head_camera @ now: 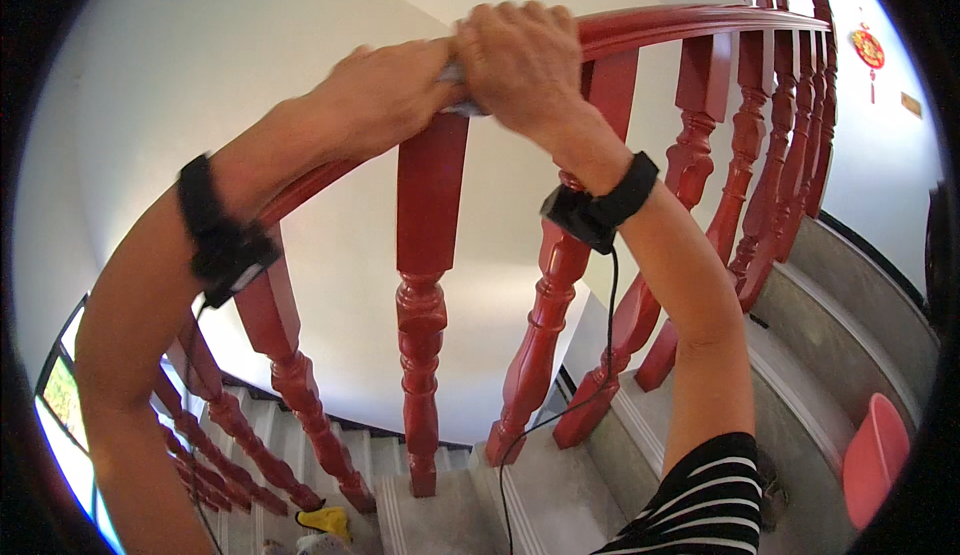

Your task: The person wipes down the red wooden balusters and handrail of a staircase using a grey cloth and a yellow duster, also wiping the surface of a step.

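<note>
A dark red wooden handrail (697,21) curves across the top of the view, carried by turned balusters (424,315). My left hand (401,79) and my right hand (517,60) meet on it above one baluster. Between them shows a bit of grey cloth (463,94), pressed against the rail. Both hands wrap over the cloth and the rail; my left fingertips are hidden by the right hand. Each forearm wears a black strap with a small black device, the left one (225,255) and the right one (585,214), trailing a thin cable.
Grey stone steps (540,487) wind down to the left and up to the right. A pink plastic tub (876,457) stands on a step at right. Near my feet lies a yellow cloth-like item (328,521). A red ornament (868,49) hangs on the white wall.
</note>
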`<control>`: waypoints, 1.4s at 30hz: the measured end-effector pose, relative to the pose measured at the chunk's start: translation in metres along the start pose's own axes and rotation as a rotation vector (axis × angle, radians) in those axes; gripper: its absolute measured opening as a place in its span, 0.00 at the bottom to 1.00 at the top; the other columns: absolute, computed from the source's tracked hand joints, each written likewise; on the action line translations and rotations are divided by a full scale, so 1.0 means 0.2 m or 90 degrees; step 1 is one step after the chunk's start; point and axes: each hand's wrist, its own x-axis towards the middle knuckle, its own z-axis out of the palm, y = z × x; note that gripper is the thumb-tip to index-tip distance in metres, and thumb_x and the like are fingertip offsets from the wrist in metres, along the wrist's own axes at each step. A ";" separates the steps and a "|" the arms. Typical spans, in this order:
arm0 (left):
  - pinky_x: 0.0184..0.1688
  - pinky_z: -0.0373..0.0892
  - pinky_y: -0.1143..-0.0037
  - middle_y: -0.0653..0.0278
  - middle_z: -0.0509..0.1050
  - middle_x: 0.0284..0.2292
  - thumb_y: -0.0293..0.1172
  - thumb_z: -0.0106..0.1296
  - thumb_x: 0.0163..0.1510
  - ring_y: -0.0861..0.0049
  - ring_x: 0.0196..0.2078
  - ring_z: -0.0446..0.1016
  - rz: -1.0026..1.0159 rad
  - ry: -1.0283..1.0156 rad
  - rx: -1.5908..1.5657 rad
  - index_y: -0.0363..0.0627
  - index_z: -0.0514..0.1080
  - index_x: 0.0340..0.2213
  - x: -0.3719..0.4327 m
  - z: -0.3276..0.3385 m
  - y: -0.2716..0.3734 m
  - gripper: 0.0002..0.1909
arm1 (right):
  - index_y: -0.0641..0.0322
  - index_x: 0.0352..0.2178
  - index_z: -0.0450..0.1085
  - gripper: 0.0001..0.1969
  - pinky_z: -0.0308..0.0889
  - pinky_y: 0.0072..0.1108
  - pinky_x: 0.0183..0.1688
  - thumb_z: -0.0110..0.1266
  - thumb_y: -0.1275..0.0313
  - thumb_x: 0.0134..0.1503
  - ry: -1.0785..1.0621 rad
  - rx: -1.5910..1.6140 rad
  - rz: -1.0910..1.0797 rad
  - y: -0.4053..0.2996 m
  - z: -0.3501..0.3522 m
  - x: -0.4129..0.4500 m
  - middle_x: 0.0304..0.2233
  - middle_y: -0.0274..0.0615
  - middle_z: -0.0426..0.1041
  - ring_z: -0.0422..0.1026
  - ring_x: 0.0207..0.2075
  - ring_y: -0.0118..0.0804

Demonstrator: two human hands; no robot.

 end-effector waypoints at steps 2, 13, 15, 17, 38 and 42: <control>0.41 0.68 0.68 0.54 0.75 0.30 0.45 0.31 0.59 0.66 0.32 0.75 -0.066 -0.018 -0.058 0.42 0.67 0.37 -0.09 0.01 -0.04 0.21 | 0.57 0.29 0.70 0.07 0.63 0.31 0.39 0.50 0.68 0.50 -0.084 0.054 0.022 -0.02 -0.05 0.03 0.29 0.39 0.73 0.72 0.33 0.40; 0.36 0.69 0.64 0.49 0.73 0.28 0.48 0.31 0.59 0.61 0.30 0.74 -0.012 0.015 0.041 0.43 0.70 0.39 0.66 0.12 0.02 0.24 | 0.46 0.54 0.53 0.26 0.43 0.20 0.62 0.42 0.77 0.53 -0.513 0.011 -0.148 0.68 0.10 0.25 0.55 0.33 0.53 0.49 0.59 0.29; 0.42 0.67 0.66 0.48 0.73 0.36 0.49 0.34 0.56 0.59 0.39 0.73 -0.114 -0.001 -0.085 0.41 0.71 0.40 0.66 0.12 0.05 0.25 | 0.46 0.54 0.53 0.26 0.40 0.20 0.62 0.42 0.77 0.53 -0.547 -0.113 -0.136 0.65 0.10 0.28 0.55 0.32 0.53 0.47 0.59 0.28; 0.43 0.66 0.67 0.47 0.73 0.37 0.48 0.34 0.56 0.59 0.40 0.72 -0.137 0.000 -0.141 0.41 0.71 0.41 0.65 0.14 -0.01 0.25 | 0.46 0.49 0.60 0.20 0.45 0.17 0.58 0.43 0.73 0.52 -0.622 -0.011 -0.113 0.59 0.04 0.32 0.51 0.34 0.58 0.53 0.56 0.26; 0.34 0.67 0.71 0.53 0.75 0.24 0.38 0.43 0.55 0.68 0.25 0.72 -0.087 -0.051 0.001 0.38 0.74 0.32 -0.33 -0.15 -0.30 0.16 | 0.49 0.44 0.69 0.20 0.62 0.34 0.49 0.34 0.55 0.58 -0.603 0.312 -0.043 -0.28 0.03 0.34 0.43 0.46 0.70 0.70 0.44 0.39; 0.28 0.65 0.71 0.53 0.70 0.17 0.34 0.42 0.55 0.67 0.18 0.67 -0.018 0.043 0.000 0.39 0.73 0.24 -0.23 -0.10 -0.28 0.14 | 0.51 0.42 0.69 0.20 0.62 0.33 0.46 0.36 0.57 0.55 -0.597 0.301 -0.035 -0.17 0.03 0.33 0.43 0.45 0.70 0.70 0.43 0.38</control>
